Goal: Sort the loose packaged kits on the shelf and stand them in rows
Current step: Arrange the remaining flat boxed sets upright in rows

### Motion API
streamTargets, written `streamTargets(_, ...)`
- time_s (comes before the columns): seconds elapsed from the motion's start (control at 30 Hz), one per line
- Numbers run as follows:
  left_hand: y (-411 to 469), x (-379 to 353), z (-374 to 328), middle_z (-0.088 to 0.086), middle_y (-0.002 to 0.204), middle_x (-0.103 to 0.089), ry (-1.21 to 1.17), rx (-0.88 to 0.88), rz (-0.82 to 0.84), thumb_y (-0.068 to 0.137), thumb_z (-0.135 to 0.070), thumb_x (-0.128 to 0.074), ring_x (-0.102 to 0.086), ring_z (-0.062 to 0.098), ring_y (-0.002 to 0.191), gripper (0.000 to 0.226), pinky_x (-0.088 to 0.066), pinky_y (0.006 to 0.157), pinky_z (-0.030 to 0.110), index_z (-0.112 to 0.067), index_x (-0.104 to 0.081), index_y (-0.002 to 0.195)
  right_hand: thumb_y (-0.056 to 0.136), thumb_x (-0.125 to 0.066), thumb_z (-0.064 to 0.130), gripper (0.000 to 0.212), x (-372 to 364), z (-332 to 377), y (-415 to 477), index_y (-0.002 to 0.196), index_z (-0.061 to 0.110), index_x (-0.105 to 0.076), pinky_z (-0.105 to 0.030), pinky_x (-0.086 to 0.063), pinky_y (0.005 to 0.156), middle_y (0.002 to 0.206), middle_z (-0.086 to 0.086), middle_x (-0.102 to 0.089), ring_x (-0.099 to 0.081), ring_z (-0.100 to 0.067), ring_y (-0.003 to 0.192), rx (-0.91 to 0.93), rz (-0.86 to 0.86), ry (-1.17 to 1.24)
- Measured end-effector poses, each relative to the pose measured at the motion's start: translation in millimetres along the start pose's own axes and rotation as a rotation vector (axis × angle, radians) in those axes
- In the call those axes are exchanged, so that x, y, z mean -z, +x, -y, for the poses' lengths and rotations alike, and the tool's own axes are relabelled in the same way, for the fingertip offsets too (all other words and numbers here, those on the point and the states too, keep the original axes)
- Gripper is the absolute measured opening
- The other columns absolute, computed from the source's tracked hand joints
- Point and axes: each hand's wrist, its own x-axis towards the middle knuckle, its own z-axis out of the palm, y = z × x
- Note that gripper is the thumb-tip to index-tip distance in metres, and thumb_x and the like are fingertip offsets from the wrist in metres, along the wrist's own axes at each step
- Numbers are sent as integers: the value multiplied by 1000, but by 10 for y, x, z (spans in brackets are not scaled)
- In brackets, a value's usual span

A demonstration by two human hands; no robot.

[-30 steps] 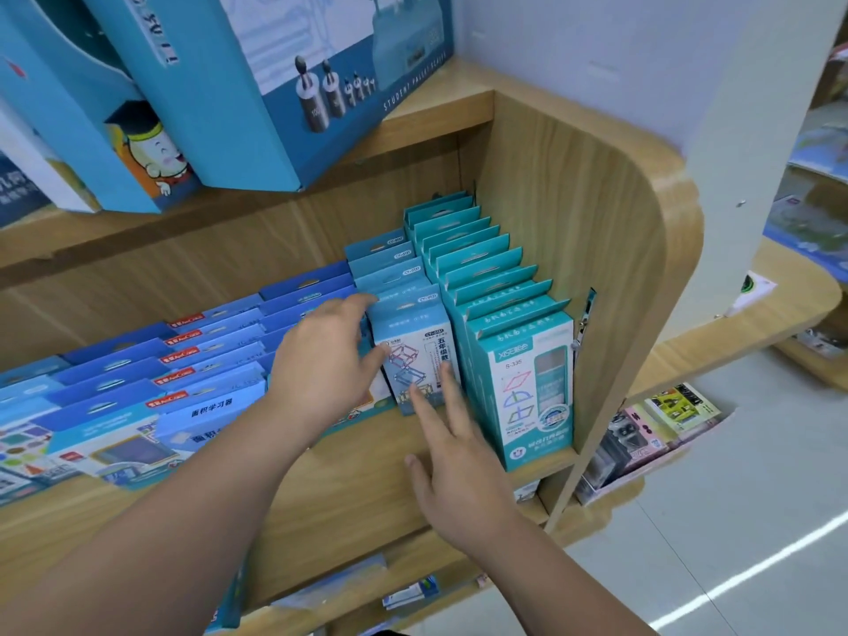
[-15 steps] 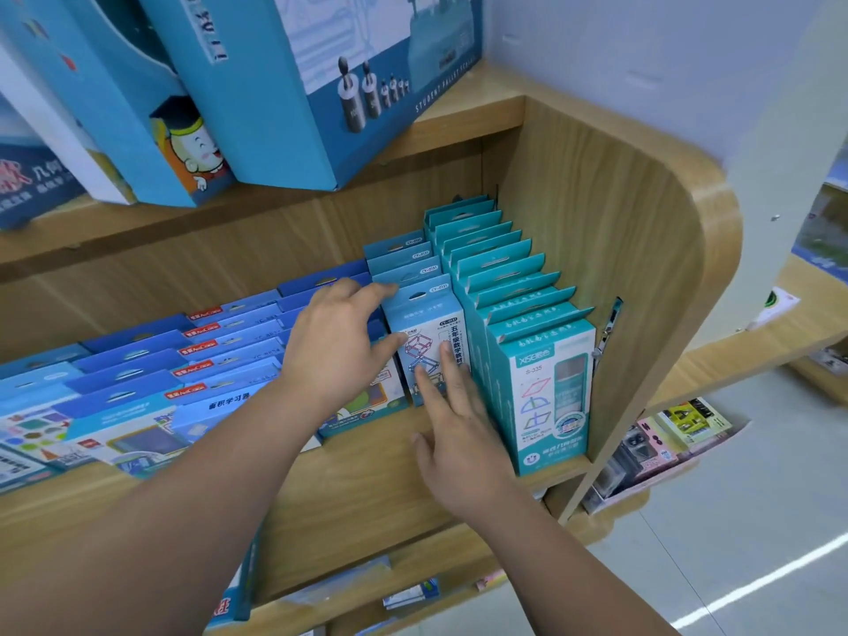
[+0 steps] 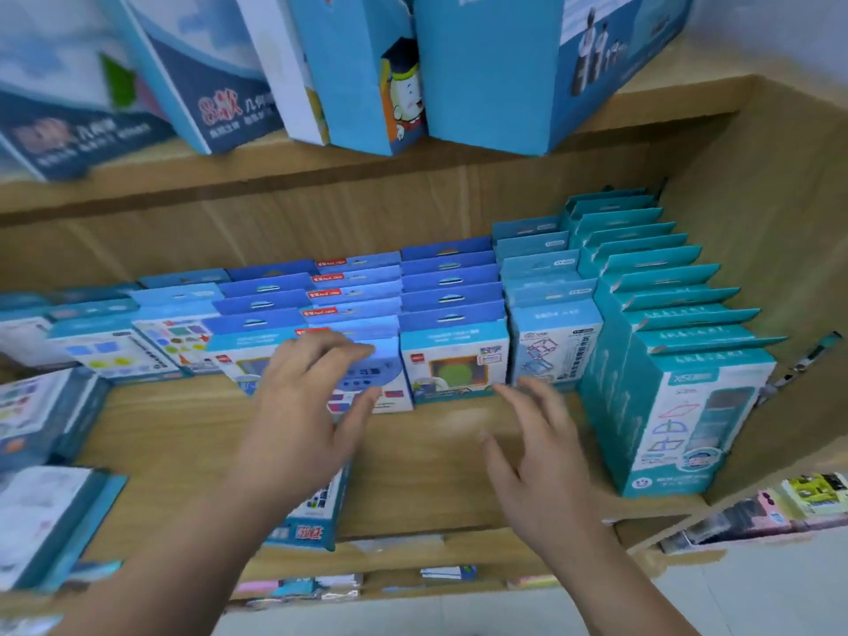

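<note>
My only camera rides on my head, looking forward and down from close by at the wooden shelf, with my left hand and right hand low in view.

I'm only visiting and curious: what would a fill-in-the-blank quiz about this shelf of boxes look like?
1. On the wooden shelf, the tall teal cardboard boxes stand in a row at the far ____ end.
2. The right hand hovers open and holds ____.
3. The large blue cardboard boxes stand on a wooden board ____ that shelf.

Missing words: right; nothing; above.
</note>
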Motion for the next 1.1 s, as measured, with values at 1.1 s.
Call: streamTargets(1.1,-1128,784,1516,-20,86,-73,-765,743,272,89,-19,-71,-68,-1,75,13,-50,60,15,-25,-65,99,84,-78,14,23,-1603,1630,-137,93,19,-57,-36,-60,67,88,8,-76,-72,-7,81,-484,194,410)
